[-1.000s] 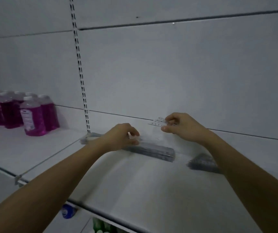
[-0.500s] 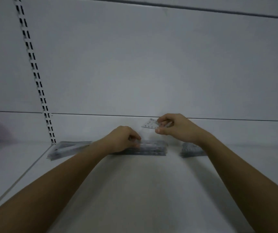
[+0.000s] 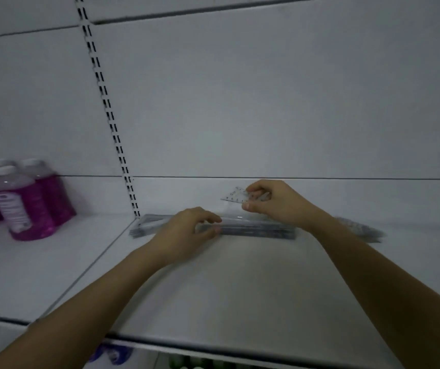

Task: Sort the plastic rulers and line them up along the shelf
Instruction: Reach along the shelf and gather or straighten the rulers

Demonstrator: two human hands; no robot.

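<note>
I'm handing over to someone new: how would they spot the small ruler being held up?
Find the slotted upright on the shelf's back wall and go right along the ruler stacks at its foot. Above them, the right hand pinches a small clear ruler: it alone is off the shelf, its printed numbers showing.

A cluster of clear plastic bottles (image 3: 27, 201) filled with magenta-purple liquid stands on the neighbouring shelf bay at the left, white caps on top; the front bottle carries a pale label whose print is too blurred to read. A slotted upright (image 3: 107, 107) with paired dark slots runs down the pale grey back panel (image 3: 280, 102), leaning slightly in the wide-angle view. Dark horizontal seams divide the back panel. Below the front edge, on a lower level, a blue rounded object (image 3: 112, 355) and some green items (image 3: 187, 363) show dimly; what they are cannot be told.
</note>
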